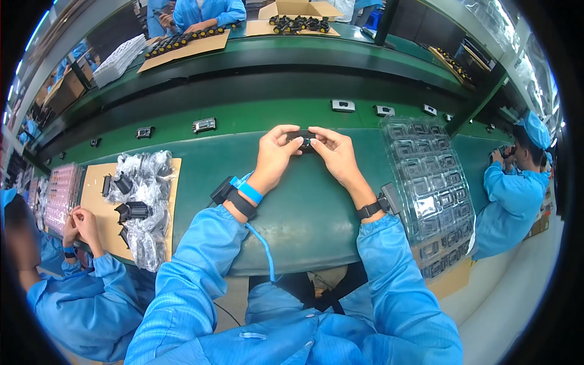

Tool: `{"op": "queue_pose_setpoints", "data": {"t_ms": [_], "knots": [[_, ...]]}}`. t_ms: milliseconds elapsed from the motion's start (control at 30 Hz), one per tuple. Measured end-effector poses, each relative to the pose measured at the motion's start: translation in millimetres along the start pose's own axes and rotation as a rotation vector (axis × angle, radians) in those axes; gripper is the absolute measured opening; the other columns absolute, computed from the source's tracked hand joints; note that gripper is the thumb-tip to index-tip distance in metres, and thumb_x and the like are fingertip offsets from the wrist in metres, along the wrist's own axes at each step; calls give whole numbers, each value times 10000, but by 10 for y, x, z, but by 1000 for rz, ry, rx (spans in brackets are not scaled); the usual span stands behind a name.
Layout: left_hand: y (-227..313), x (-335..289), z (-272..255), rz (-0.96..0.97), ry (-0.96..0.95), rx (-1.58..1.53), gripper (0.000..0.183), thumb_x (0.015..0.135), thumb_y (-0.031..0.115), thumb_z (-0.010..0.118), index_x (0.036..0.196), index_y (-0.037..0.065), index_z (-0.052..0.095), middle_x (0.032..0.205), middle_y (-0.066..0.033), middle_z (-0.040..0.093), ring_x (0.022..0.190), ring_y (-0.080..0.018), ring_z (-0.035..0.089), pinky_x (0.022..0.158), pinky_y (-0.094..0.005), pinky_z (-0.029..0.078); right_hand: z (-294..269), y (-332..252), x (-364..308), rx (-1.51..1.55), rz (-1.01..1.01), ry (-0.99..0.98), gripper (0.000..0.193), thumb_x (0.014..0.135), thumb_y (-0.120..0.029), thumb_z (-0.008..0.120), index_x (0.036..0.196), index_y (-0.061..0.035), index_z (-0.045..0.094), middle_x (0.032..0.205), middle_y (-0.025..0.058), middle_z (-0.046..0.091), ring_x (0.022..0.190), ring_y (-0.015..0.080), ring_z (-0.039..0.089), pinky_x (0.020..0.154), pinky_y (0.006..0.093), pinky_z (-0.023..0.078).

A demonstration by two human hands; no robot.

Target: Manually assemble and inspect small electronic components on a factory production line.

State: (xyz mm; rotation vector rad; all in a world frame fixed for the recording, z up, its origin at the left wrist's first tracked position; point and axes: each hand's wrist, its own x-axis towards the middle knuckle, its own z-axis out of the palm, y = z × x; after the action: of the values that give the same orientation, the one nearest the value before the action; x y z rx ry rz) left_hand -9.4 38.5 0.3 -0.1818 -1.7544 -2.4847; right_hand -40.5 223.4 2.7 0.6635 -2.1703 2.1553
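Note:
Between both hands, just above the green bench, is a small black plastic part (302,135) with something tiny and pale at its middle. My left hand (277,155) grips its left end, thumb on the near face and fingers behind. On the other end my right hand (334,155) is closed in the same way, thumb pressing near the middle. The fingers hide much of the part, so its exact kind does not show. A blue strap with a cord (250,192) circles my left wrist beside a black band; another black band (368,210) is on my right wrist.
Clear plastic trays (426,176) lie to the right. At left, cardboard (100,201) carries bagged black parts (143,210). Several small housings, one silver-topped (343,106), line the green strip beyond. Co-workers in blue sit left (91,292) and right (517,188); another works across the bench (207,12).

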Motion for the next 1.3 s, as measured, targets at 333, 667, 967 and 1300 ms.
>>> {"op": "queue_pose_setpoints", "data": {"t_ms": [333,667,967,1300], "knots": [[-21,9,27,-6,5,6,303,992,23,687,1286,0,619,1118,-86,742,984,-132,713,803,-267,609,1,-39,7,-47,-69,6,295,972,-56,726,1247,51,711,961,16,637,886,87,599,790,243,517],[-29,18,38,45,-52,58,348,936,1,754,1252,20,610,1092,-86,743,942,-129,713,791,-260,598,22,-154,-107,-201,-158,0,320,950,-89,711,1261,-14,720,982,92,707,855,173,669,789,312,548],[-5,1,12,49,-10,121,317,927,-5,747,1220,11,624,1071,-76,728,910,-124,697,747,-264,584,-2076,-641,168,-1261,-201,490,288,872,-39,583,1092,-19,766,1065,256,731,1038,442,695,943,496,553],[33,-35,10,42,16,112,326,904,-37,762,1196,-3,622,1036,-82,728,890,-134,701,727,-265,584,-2818,-308,99,-1588,167,277,420,884,-16,586,1222,-174,780,1240,185,670,1186,416,609,1025,509,527]]}}
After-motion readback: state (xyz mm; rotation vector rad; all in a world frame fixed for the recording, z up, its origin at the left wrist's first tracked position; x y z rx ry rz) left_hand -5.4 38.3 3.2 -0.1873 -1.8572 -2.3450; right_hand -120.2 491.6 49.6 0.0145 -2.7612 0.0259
